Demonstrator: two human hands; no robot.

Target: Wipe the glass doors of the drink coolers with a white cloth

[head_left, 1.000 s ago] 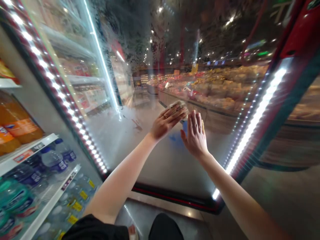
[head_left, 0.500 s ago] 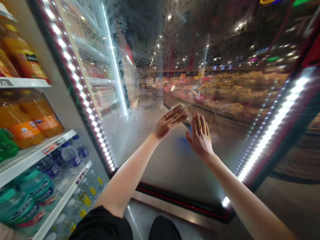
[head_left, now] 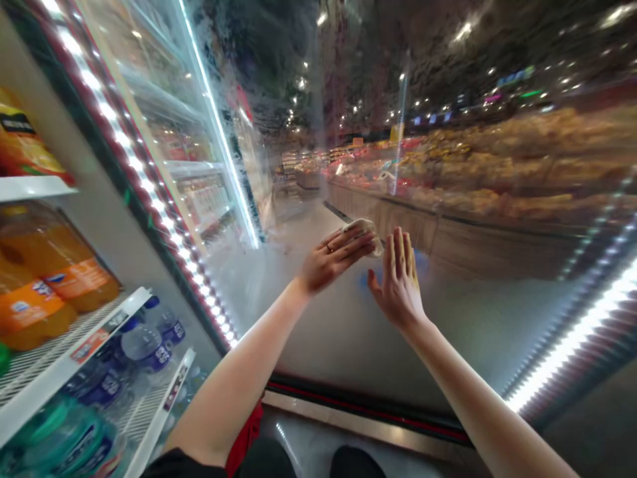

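Note:
A fogged glass door [head_left: 318, 345] fills the middle of the view in front of me. My left hand [head_left: 341, 257] lies with its fingers together over a crumpled pale cloth [head_left: 377, 247], holding it against the pane; a ring shows on one finger. Most of the cloth is hidden under that hand. Just to the right, my right hand [head_left: 398, 279] is stretched out flat at the glass, fingers up and thumb apart, with nothing held. A small gap separates the two hands.
Bright LED strips [head_left: 132, 159] run down both sides of the door. At left, cooler shelves [head_left: 74, 358] carry orange soda bottles [head_left: 60, 259] and water bottles [head_left: 146, 345]. Through the glass, blurred store displays [head_left: 497, 159] show. Red fabric [head_left: 246, 435] hangs by my left arm.
The view has shifted, so the right LED strip sits farther right and the shelves lower left. Both hands keep nearly the same place in view, the left slightly lower. Red fabric has come into sight.

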